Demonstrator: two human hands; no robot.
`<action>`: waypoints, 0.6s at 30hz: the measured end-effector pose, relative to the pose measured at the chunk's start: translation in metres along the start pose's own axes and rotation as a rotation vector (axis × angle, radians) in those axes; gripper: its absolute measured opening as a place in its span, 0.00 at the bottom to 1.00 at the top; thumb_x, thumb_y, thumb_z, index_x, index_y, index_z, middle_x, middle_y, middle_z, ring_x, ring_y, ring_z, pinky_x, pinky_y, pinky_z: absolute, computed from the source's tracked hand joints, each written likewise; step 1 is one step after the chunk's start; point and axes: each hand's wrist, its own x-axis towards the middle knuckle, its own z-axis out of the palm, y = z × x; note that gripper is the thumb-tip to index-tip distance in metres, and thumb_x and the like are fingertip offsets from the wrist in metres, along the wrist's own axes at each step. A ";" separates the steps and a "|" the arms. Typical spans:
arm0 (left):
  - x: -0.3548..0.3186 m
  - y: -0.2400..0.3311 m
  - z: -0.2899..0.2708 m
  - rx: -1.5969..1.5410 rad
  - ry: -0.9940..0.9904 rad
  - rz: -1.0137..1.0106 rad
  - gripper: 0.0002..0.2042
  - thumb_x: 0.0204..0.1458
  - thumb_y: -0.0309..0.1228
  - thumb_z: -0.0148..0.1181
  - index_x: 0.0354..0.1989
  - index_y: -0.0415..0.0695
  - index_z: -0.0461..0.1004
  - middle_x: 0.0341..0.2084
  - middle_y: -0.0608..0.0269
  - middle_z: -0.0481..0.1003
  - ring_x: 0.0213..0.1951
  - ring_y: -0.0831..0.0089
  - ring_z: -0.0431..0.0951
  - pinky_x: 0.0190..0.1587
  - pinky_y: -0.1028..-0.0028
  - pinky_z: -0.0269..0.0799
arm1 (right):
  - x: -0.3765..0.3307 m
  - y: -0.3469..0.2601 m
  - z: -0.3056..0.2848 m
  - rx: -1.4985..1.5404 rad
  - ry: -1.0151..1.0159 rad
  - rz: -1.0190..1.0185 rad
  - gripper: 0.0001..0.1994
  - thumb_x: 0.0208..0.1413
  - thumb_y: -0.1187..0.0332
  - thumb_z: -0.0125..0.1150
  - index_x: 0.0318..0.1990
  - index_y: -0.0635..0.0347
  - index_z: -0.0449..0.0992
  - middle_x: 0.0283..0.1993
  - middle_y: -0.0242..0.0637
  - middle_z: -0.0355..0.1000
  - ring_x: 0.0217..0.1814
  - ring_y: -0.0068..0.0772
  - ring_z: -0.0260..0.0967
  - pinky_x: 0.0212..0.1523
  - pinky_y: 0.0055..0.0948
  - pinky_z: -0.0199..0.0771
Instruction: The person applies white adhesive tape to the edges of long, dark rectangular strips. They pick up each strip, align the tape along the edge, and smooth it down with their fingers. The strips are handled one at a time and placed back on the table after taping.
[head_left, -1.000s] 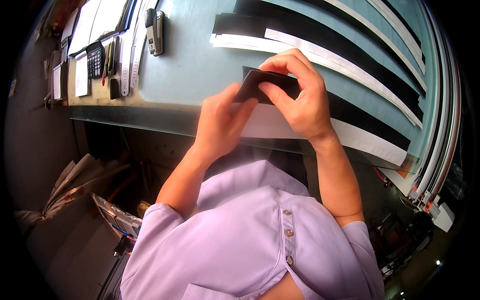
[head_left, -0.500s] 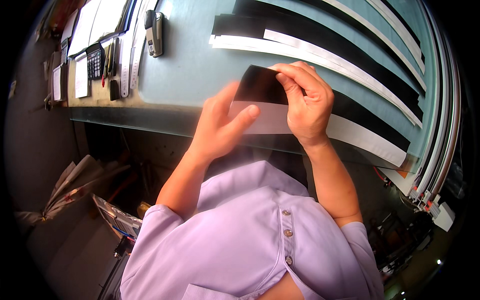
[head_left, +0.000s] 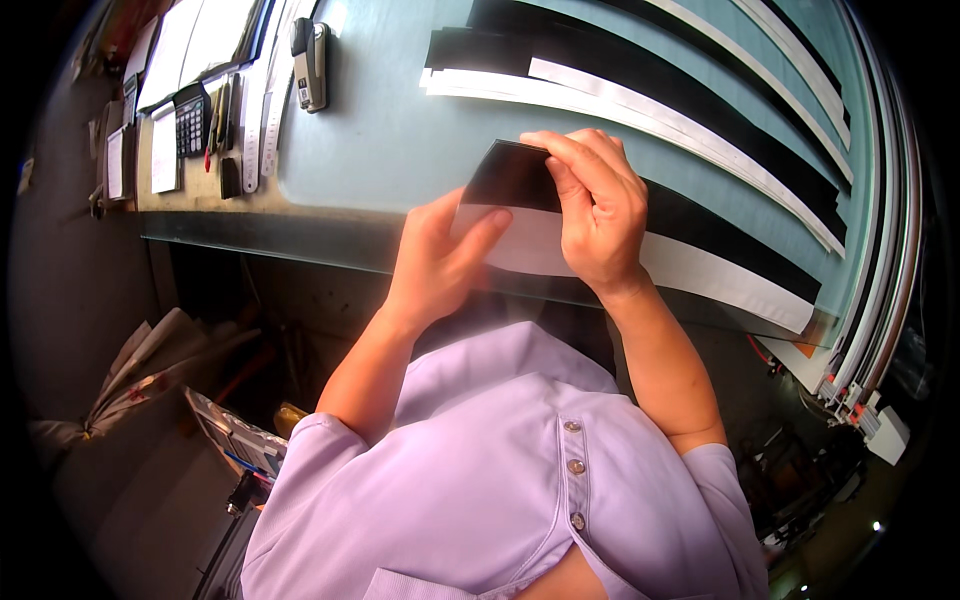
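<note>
Clock positions are read from the centre of the view, with 12 pointing directly away from the wearer. Nearest, at 6, is the lilac shirt [head_left: 480, 470]. The left hand [head_left: 435, 258] stands just off centre toward 11; its thumb lies over the white part of a black-and-white strip [head_left: 535, 240] while its fingers pass behind the edge. Whether this hand presses or merely steadies cannot be told. The right hand [head_left: 606, 210], at 2, has thumb and forefinger together, clamped on the upper edge of the strip's black part; the hold appears chosen to keep that end raised and its face toward the wearer. The strip itself runs from the raised end at 12 round to 3, along the near edge of the pale blue table [head_left: 375, 120]. Placement this close to the body presumably spares the arms a long reach.

Farther out, between 1 and 2, other strips [head_left: 690, 105] lie lengthwise in roughly parallel rows, some overlapping, an arrangement judged to keep them flat. At 10, rulers [head_left: 251, 165], pens [head_left: 218, 115] and a calculator [head_left: 190, 124] are grouped together. A stapler [head_left: 311, 68] lies at 11, apparently placed aside from the handled material
</note>
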 end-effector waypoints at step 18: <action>-0.008 0.002 0.006 0.181 0.070 0.200 0.10 0.55 0.23 0.60 0.45 0.37 0.79 0.26 0.58 0.81 0.26 0.75 0.78 0.33 0.75 0.73 | -0.015 -0.002 -0.002 -0.113 0.141 -0.242 0.18 0.52 0.85 0.59 0.51 0.66 0.79 0.48 0.45 0.79 0.45 0.42 0.77 0.49 0.37 0.73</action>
